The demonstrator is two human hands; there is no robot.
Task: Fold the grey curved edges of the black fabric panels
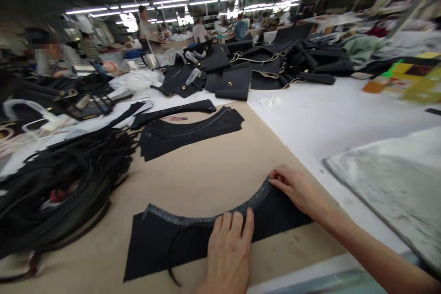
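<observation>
A curved black fabric panel (148, 248) lies on brown board in front of me, with a grey, rough-looking band along its concave upper edge. My left hand (230, 248) rests on the panel near mid-curve, its fingers laid over the edge. From beneath those fingers a thin black strip (171, 250) loops left and down across the panel. At the right end of the curve, my right hand (296, 188) pinches the edge with thumb and fingers; whether the strip is also in that pinch is hidden. Farther back sit similar black panels (193, 131), stacked, with chalk-like marks.
A heap of black strips (69, 183) lies at the left. Black leather-like pieces (237, 78) are piled at the back, near clear plastic wrap (138, 80). To the right are a grey-white slab (389, 188) and a yellow container (413, 78). Several people work in the background.
</observation>
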